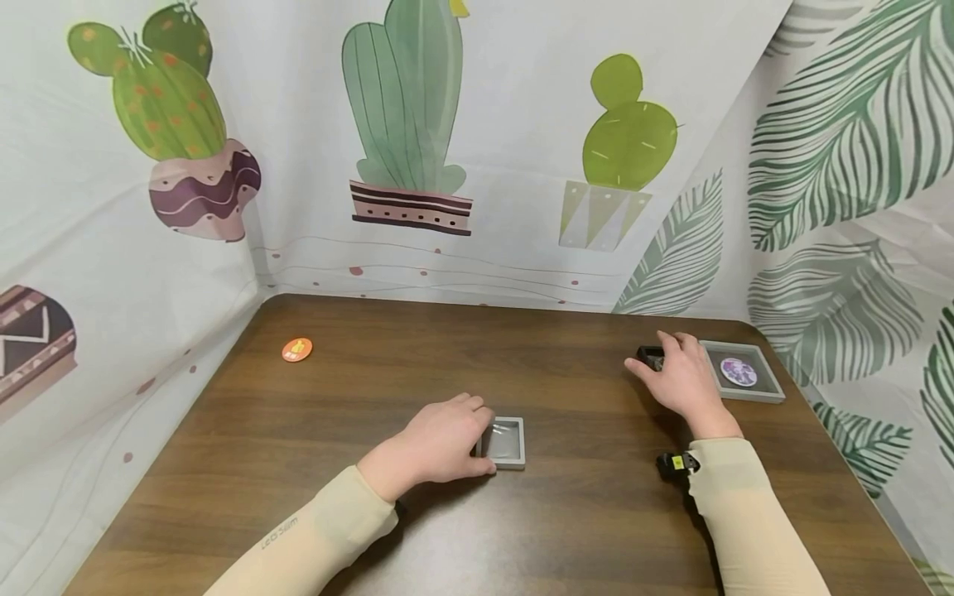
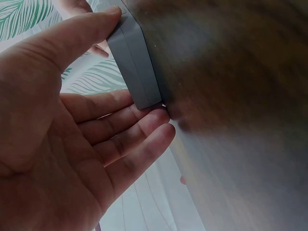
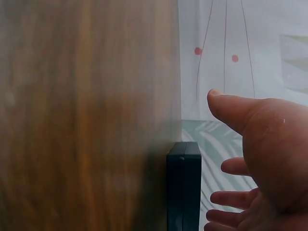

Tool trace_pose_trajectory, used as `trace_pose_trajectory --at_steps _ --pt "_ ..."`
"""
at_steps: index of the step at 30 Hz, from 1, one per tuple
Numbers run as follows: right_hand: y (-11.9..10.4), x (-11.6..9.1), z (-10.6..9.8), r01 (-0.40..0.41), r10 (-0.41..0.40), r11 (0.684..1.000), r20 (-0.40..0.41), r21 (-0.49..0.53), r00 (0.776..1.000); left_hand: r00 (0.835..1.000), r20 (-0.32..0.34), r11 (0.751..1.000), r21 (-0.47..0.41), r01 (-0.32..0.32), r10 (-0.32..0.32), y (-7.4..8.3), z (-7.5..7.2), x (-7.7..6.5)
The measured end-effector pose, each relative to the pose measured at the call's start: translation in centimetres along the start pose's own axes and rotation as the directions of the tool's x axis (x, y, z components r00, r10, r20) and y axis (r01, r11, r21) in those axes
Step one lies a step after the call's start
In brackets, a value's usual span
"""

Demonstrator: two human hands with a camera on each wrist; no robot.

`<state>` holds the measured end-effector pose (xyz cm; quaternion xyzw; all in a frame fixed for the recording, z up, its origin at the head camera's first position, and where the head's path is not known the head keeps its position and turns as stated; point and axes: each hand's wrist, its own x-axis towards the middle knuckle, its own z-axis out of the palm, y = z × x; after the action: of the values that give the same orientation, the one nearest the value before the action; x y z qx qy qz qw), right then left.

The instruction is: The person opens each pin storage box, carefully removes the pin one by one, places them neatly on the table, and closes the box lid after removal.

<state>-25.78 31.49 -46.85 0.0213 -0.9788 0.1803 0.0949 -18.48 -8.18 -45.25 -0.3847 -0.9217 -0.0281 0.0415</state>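
My left hand (image 1: pixel 445 439) holds a small grey square display frame (image 1: pixel 510 462) with a clear film window, flat on the table at the middle. In the left wrist view the thumb presses one end of the grey frame and the fingertips meet the opposite end. Toward the back right, my right hand (image 1: pixel 681 377) hovers over a black display frame (image 1: pixel 651 354), hiding most of it. The right wrist view shows the hand's thumb and fingers spread apart, beside the dark edge of the black frame (image 3: pixel 183 192).
A larger grey display frame (image 1: pixel 756 398) lies right of the right hand, with a purple-and-white round disc (image 1: pixel 739 372) in its window. An orange round disc (image 1: pixel 296 349) lies at the back left of the brown wooden table (image 1: pixel 559 513). Printed curtains (image 1: pixel 514 124) hang behind.
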Motion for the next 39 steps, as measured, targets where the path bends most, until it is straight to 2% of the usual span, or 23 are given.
trace_pose_trajectory --at_steps 7,22,39 --pt "0.6 0.0 -0.1 -0.036 0.036 0.999 0.028 0.004 0.999 1.0 -0.005 1.0 0.005 -0.002 0.002 0.0 0.2 0.0" --pt "1.3 0.1 0.1 -0.059 0.06 0.998 0.101 -0.013 0.993 1.0 -0.006 1.0 0.013 -0.003 0.003 0.0 0.1 0.0" --pt "1.2 0.3 0.2 -0.038 0.045 0.998 0.12 -0.06 0.992 1.0 0.021 0.998 0.069 -0.005 0.003 0.5 -0.2 0.1"
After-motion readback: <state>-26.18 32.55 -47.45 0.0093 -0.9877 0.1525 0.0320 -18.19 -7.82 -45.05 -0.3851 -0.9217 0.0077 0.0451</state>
